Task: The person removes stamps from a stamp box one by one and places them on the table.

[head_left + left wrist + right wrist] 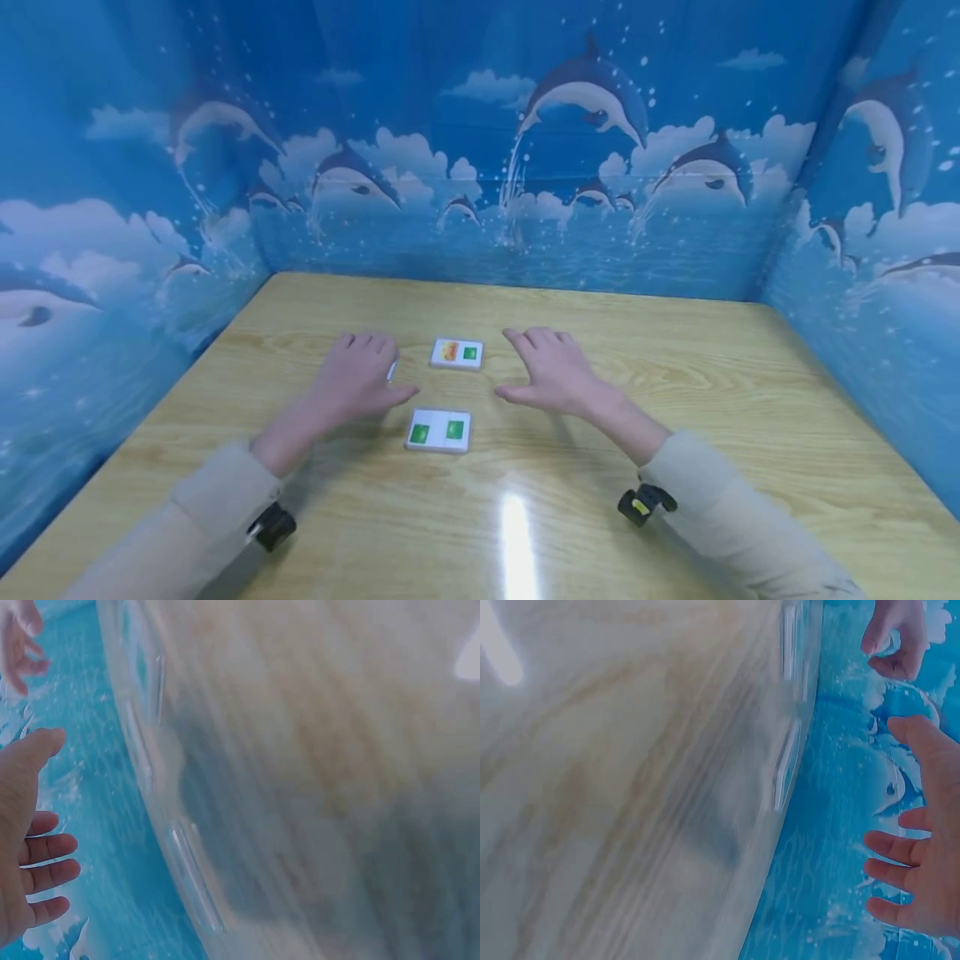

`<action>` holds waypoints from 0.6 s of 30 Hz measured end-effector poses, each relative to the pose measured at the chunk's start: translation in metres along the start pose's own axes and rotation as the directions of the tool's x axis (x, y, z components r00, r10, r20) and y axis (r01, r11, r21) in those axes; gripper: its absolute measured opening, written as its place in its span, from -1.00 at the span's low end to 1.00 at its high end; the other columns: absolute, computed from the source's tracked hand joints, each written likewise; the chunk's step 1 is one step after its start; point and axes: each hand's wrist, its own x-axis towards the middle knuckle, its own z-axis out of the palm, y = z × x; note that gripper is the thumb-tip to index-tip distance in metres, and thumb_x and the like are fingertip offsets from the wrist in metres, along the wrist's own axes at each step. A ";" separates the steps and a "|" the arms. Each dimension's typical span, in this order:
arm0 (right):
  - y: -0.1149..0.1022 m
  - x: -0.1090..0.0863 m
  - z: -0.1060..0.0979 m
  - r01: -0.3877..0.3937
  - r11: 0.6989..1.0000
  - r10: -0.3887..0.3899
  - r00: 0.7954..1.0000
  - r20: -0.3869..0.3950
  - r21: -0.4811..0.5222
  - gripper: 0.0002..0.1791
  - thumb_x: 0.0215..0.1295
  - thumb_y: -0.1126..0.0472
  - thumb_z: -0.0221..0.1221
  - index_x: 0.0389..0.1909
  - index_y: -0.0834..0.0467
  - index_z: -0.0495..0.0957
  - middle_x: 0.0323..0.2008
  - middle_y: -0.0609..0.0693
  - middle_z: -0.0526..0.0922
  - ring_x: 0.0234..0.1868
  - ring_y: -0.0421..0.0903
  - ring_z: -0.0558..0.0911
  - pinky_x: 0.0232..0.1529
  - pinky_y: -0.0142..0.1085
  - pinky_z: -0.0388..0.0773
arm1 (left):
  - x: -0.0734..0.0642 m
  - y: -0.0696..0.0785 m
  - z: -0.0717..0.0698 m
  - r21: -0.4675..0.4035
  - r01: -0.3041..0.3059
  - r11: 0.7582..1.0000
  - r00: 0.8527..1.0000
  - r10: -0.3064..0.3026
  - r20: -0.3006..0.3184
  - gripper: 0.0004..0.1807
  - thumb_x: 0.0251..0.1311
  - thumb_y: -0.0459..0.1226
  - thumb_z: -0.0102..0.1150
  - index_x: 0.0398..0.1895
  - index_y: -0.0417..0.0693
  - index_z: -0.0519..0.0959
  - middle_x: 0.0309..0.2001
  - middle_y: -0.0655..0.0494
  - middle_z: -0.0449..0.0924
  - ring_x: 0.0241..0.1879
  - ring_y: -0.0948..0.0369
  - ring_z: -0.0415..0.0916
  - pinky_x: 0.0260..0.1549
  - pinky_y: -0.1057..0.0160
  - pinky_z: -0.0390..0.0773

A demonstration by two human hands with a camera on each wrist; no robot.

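My left hand [362,375] hovers over the table, thumb stretched out to the right and fingers loosely bent. Nothing is in its grasp in the left wrist view, where its fingers [51,874] stand apart. Beneath it, a third white tile [392,370] is mostly hidden, only one edge showing. My right hand [551,371] is likewise raised, thumb and fingers spread with a gap between them, holding nothing. Between the hands lie two flat white picture tiles: the farther tile [457,354] bears an orange-brown picture and a green square, the nearer tile [438,431] two green squares.
The wood-grain table [600,517] carries a bright light reflection toward the front. Blue curtains [480,225] printed with dolphins and clouds enclose its back and sides. A small dark wrist camera [272,527] sits at the left cuff, another wrist camera [647,503] at the right.
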 end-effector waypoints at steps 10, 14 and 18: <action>-0.024 0.002 0.014 0.049 0.999 -0.049 0.997 0.063 -0.008 -0.11 0.03 -0.35 0.15 0.24 0.20 0.31 0.12 0.11 0.43 0.16 0.03 0.37 0.14 -0.01 0.29 | -0.016 0.012 0.010 0.001 -0.040 0.999 0.994 0.039 0.100 -0.20 -0.06 0.26 0.18 0.00 -0.24 0.43 -0.20 -0.14 0.55 -0.18 -0.03 0.49 -0.16 -0.09 0.45; -0.032 0.003 0.019 0.075 0.997 -0.074 0.993 0.097 -0.014 -0.04 0.00 -0.37 0.16 0.28 0.21 0.25 0.15 0.12 0.41 0.18 0.04 0.36 0.16 0.00 0.26 | -0.021 0.014 0.016 0.018 -0.051 0.999 0.994 0.049 0.095 -0.16 -0.09 0.30 0.16 0.02 -0.22 0.41 -0.24 -0.11 0.55 -0.22 -0.01 0.50 -0.19 -0.09 0.45; -0.038 0.005 0.024 0.107 0.994 -0.103 0.985 0.136 -0.028 0.00 -0.02 -0.38 0.17 0.31 0.20 0.20 0.19 0.13 0.36 0.21 0.04 0.32 0.15 -0.01 0.26 | -0.025 0.015 0.021 0.017 -0.075 0.997 0.993 0.073 0.090 -0.14 -0.11 0.35 0.12 -0.01 -0.20 0.40 -0.28 -0.08 0.54 -0.27 0.01 0.49 -0.24 -0.04 0.46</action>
